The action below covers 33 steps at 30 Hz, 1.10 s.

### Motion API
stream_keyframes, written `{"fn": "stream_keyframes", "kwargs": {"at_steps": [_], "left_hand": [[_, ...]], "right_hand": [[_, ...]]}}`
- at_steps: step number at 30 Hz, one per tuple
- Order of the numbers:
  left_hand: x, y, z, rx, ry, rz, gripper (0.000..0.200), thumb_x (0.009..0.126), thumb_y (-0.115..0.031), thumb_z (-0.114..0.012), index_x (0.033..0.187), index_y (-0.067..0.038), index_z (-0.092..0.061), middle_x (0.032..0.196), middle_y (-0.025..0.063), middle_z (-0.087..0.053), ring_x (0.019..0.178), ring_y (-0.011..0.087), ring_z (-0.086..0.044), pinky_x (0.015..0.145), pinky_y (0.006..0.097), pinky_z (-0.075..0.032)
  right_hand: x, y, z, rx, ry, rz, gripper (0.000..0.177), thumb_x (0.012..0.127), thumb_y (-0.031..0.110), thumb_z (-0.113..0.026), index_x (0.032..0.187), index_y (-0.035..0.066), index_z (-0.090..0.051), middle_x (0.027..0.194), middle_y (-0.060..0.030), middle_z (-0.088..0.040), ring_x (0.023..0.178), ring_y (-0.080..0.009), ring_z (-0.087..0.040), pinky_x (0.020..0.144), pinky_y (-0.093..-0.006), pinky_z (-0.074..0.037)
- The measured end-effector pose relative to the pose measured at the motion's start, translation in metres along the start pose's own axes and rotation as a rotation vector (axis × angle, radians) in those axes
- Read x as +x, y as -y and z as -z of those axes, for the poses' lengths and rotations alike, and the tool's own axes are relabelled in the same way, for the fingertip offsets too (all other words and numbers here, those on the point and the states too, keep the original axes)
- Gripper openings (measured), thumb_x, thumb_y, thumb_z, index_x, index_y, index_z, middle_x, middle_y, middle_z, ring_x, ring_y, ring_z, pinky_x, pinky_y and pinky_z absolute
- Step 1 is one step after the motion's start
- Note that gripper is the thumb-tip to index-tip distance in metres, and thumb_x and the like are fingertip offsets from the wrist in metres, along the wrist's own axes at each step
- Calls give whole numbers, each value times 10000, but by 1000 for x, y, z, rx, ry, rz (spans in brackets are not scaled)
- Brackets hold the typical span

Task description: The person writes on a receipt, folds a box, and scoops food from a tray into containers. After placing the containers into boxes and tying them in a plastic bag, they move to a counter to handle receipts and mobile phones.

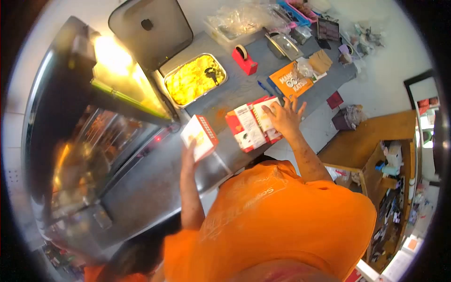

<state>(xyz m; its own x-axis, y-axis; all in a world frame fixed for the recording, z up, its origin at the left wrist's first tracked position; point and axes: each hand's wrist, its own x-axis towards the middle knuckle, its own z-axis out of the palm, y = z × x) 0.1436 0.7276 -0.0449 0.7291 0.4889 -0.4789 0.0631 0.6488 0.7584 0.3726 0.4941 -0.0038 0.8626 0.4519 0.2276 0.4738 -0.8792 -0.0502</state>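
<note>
My left hand [189, 157] is at the near side of a white and red box [202, 138], its thumb on the printed face and the other fingers hidden behind it. To the right, my right hand [285, 117] rests with spread fingers on flat red and white cartons [246, 128] lying on the grey counter. Beyond the hands, a metal tray [224, 81] holds yellow food [188, 80] with a black utensil [212, 74] in it. An orange box [286, 81] lies past my right hand, beside a blue pen [263, 87].
A lit display cabinet [127, 89] stands at the left. A red tape dispenser [244, 61], a metal container [284, 45] and a clear plastic tub [225, 35] are on the counter's far part. Wooden shelving [366, 136] stands at the right. Part of another person shows at the lower left.
</note>
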Motion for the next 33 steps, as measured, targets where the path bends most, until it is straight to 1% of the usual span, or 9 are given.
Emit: {"fn": "stream_keyframes", "kwargs": {"at_steps": [5, 10, 12, 17, 22, 24, 26, 31, 33], "left_hand": [[24, 30, -75, -343, -45, -137, 401, 923, -338, -516, 1238, -96, -456, 1105, 56, -579, 938, 185, -583, 798, 334, -468], [25, 56, -133, -518, -198, -98, 338, 909, -381, -525, 1118, -116, -544, 980, 22, -612, 816, 153, -575, 686, 298, -443], [20, 57, -144, -503, -266, -125, 338, 906, -383, -526, 1121, -122, -541, 968, 17, -613, 814, 155, -576, 693, 304, -443], [4, 61, -136, -413, -362, -191, 332, 907, -387, -526, 1106, -122, -553, 984, 20, -626, 799, 156, -594, 687, 299, -460], [1, 60, -131, -687, -237, -227, 297, 917, -355, -525, 1091, -119, -572, 979, 31, -636, 844, 155, -611, 753, 302, -500], [10, 66, -126, -808, -191, -225, 293, 916, -336, -532, 1097, -109, -572, 979, 40, -638, 838, 166, -611, 753, 301, -499], [14, 60, -135, -822, -124, -259, 286, 910, -321, -542, 1093, -104, -572, 973, 41, -639, 833, 169, -612, 755, 301, -498], [21, 32, -156, -911, -92, -204, 298, 906, -343, -555, 1086, -106, -584, 986, 43, -645, 881, 187, -629, 726, 307, -518], [25, 28, -152, -854, 15, -225, 373, 924, -389, -516, 1131, -81, -556, 1007, 66, -636, 895, 198, -631, 764, 311, -532]], "right_hand": [[128, -39, -76, 986, 82, 81, 340, 826, 366, -631, 973, 60, -658, 997, -140, -630, 1019, -297, -569, 868, -370, -435], [234, -38, -188, 1044, 290, -39, 315, 834, 327, -613, 999, 65, -669, 876, -124, -671, 790, -273, -630, 690, -383, -484], [256, -33, -197, 1190, 801, -387, 287, 823, 338, -626, 968, 98, -686, 871, -66, -671, 736, -204, -625, 611, -338, -468], [241, -48, -225, 1844, 749, -360, 207, 754, 257, -727, 862, 88, -679, 734, 6, -623, 583, -99, -526, 564, -237, -432], [220, -61, -247, 1080, 539, -14, 206, 733, 158, -711, 787, -31, -650, 777, -117, -652, 754, -231, -632, 670, -329, -494], [221, -56, -250, 548, -88, 115, 190, 762, 151, -674, 769, -37, -647, 750, -176, -651, 754, -336, -637, 708, -403, -504], [225, -61, -241, 569, 51, 119, 153, 797, 139, -623, 810, -10, -655, 786, -212, -646, 737, -433, -610, 729, -462, -498], [185, -24, -71, 1590, 805, 16, 111, 885, 137, -540, 825, 54, -581, 717, -25, -570, 475, -97, -550, 407, -227, -422], [149, -4, 0, 1665, 964, 325, 62, 886, 128, -550, 865, 69, -553, 711, -8, -545, 467, -95, -541, 398, -215, -396]]}}
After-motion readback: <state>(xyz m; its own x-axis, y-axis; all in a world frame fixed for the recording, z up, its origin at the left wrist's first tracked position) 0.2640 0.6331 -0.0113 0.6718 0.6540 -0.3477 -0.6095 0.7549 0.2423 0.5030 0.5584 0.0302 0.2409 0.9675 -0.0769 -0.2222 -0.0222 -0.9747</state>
